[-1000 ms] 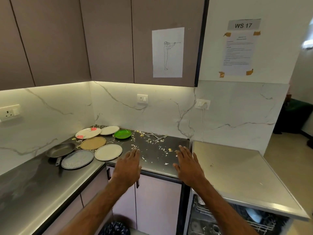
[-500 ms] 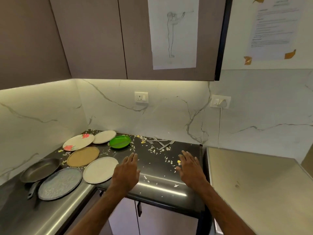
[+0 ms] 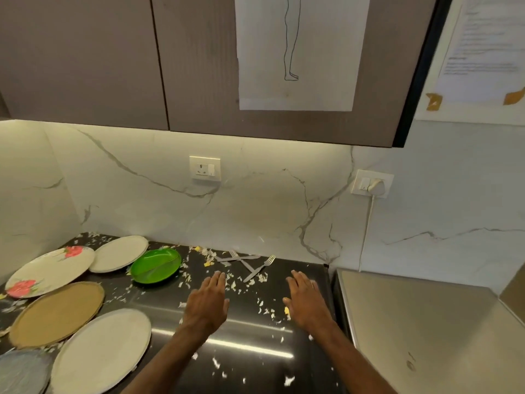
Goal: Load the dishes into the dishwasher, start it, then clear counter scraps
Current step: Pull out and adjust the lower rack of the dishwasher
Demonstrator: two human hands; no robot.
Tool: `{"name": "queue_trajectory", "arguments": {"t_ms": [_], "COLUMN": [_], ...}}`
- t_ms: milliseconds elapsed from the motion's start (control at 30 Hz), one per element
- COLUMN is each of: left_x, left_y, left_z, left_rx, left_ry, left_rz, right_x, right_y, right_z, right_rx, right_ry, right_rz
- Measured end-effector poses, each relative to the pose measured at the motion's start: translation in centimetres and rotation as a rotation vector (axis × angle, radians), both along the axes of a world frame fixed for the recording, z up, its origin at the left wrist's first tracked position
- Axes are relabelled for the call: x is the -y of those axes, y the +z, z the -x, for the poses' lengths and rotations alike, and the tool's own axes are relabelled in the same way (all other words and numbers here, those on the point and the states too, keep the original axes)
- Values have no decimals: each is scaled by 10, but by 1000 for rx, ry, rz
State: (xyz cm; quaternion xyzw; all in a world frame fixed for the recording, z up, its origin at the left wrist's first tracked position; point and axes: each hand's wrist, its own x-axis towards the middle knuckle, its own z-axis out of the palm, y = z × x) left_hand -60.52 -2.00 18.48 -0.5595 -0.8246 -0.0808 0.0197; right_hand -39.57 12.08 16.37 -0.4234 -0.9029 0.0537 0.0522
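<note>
Several plates lie on the dark counter (image 3: 250,331) at the left: a flowered plate (image 3: 48,271), a white plate (image 3: 119,253), a green plate (image 3: 155,265), a tan plate (image 3: 56,312), a large white plate (image 3: 102,351) and a grey plate (image 3: 20,371). A few forks (image 3: 247,263) lie crossed near the back wall. Food scraps (image 3: 241,282) are scattered over the counter. My left hand (image 3: 208,301) and my right hand (image 3: 305,300) hover palm down with straight fingers just short of the forks, holding nothing.
Wall cabinets (image 3: 199,61) hang low over the counter. The steel dishwasher top (image 3: 426,322) adjoins the counter on the right. A plug and white cord (image 3: 369,211) run down the marble wall behind it. A wall socket (image 3: 205,168) sits above the forks.
The view has moved in closer to the counter and down. Both hands have advanced toward the forks; the pan at the left has left the view.
</note>
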Motion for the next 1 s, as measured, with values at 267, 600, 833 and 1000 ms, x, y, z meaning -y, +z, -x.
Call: {"name": "queue_trajectory", "arguments": {"t_ms": [267, 600, 833, 1000], "left_x": [-82, -123, -132, -133], "left_y": [-25, -104, -144, -149], "left_z": [53, 75, 75, 75], "left_rx": [37, 282, 297, 304], "left_ry": [-57, -7, 28, 49], "left_rz": [199, 345, 550, 590], "right_x": [-58, -128, -204, -241], "right_y": [-18, -74, -96, -113], "right_z": [66, 111, 152, 170], "right_rx": [18, 161, 134, 197], "right_ry": [-12, 25, 88, 169], "right_rz": [134, 281, 276, 233]}}
